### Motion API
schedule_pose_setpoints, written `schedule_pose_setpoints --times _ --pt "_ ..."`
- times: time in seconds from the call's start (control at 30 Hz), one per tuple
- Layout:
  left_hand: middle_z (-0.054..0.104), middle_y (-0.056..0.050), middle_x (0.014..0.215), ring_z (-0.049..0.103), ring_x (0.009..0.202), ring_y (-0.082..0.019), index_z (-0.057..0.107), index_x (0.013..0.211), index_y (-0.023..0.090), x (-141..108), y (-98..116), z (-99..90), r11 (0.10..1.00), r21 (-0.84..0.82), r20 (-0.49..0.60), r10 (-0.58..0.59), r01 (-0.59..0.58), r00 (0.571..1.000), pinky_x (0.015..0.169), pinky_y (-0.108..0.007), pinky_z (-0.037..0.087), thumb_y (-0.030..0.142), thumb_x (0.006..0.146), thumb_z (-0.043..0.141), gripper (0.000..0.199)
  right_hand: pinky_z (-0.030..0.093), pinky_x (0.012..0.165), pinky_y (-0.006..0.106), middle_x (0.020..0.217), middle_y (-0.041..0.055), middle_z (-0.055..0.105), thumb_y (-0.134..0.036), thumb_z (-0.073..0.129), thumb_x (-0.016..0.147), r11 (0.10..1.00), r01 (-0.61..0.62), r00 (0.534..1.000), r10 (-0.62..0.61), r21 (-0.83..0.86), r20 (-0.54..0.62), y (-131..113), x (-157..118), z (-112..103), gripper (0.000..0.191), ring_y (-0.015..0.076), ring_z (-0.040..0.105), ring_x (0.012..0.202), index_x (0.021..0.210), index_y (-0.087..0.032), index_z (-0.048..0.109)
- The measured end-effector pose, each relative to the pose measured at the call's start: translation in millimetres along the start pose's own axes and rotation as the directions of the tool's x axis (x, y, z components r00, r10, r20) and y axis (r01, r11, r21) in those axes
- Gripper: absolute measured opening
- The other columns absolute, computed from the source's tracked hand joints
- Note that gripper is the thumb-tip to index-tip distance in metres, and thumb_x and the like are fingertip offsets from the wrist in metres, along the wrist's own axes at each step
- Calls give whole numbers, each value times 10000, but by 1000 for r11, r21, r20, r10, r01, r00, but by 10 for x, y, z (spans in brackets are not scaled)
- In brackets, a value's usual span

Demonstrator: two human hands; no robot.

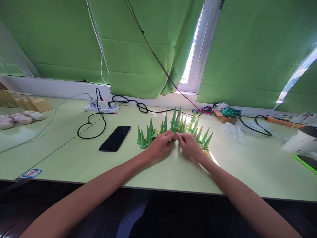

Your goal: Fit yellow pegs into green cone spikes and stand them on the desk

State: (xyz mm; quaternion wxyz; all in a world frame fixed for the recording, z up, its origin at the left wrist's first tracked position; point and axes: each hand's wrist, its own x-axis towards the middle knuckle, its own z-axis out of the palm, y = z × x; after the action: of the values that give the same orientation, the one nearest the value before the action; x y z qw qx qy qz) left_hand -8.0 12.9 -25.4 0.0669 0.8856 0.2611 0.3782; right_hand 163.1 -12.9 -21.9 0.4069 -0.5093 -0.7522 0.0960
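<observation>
Fingers curled, my left hand (162, 144) is closed around a green piece that looks like one of the pointed cones, mostly hidden in the grip. My right hand (189, 144) meets it, thumb and fingers pinched together; what lies between them is too small to make out. Just beyond the hands, several green pointed cones (176, 124) with wide bases stand upright on the table. More cones stand to the left (143, 140) and to the right (208, 141). Small yellowish pieces (204, 150) lie among the cones, partly covered by my right hand.
A black phone (115, 138) lies left of the cones. Behind it are a power strip (101, 108) and a looped black cable (105, 127). At right are clear plastic bags (234, 132), a small cardboard box (224, 117) and a white device (300, 140). Pale rolls (24, 118) lie far left.
</observation>
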Motion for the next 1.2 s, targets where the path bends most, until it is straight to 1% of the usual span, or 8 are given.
schedule_pose_setpoints --times 0.2,0.33,0.63,0.77,0.9,1.0,1.07,1.2 --pt "534 -5 794 472 650 -107 531 800 171 -2 -6 12 1000 1 -1 -12 12 1000 601 -253 363 152 942 473 154 226 528 284 528 -28 298 -401 378 962 1000 -17 1000 17 20 3 8 12 7 454 116 245 542 561 -201 308" --pt "531 -5 780 470 653 -109 528 789 168 2 1 9 1000 1 4 -10 10 1000 599 -255 355 147 936 477 157 229 528 278 539 -31 282 -408 378 960 999 -19 1000 19 26 5 22 13 13 467 113 247 544 546 -198 328" --pt "546 -9 797 475 653 -107 537 801 170 -6 20 -9 999 -30 27 -18 19 999 600 -256 348 139 938 467 157 229 522 264 543 -35 273 -390 394 960 1000 8 1000 -8 18 -3 40 12 27 513 106 237 543 498 -177 459" --pt "543 -8 797 473 657 -108 544 813 171 -14 6 -6 1000 -28 35 -7 8 999 601 -257 349 138 937 467 150 229 529 265 538 -36 273 -385 386 961 1000 -12 1000 12 23 21 25 11 15 517 106 241 539 502 -175 496" --pt "545 -8 805 466 652 -108 547 807 173 -14 7 3 1000 -22 37 -16 17 999 595 -260 343 143 941 463 160 233 540 270 541 -34 280 -392 377 962 998 -56 997 54 39 47 9 10 8 517 110 249 549 496 -189 473" --pt "535 -5 784 473 660 -112 538 777 174 2 21 4 998 -43 17 -44 45 999 602 -259 352 131 925 478 166 238 546 276 534 -31 300 -409 374 965 996 -74 997 72 49 33 -1 10 12 511 115 260 554 499 -202 411" --pt "530 0 767 490 679 -117 533 760 175 19 33 -3 995 -72 0 -75 75 997 618 -255 368 113 904 498 161 242 545 283 528 -27 335 -434 371 969 996 -73 997 73 48 -1 -7 10 15 499 120 279 549 525 -206 363" --pt "557 2 766 521 707 -125 538 740 175 46 61 -34 983 -116 -12 -146 144 989 641 -254 390 79 853 535 148 243 536 286 533 -26 371 -448 380 976 995 -87 990 91 38 -112 -20 8 9 468 124 298 537 579 -211 308"
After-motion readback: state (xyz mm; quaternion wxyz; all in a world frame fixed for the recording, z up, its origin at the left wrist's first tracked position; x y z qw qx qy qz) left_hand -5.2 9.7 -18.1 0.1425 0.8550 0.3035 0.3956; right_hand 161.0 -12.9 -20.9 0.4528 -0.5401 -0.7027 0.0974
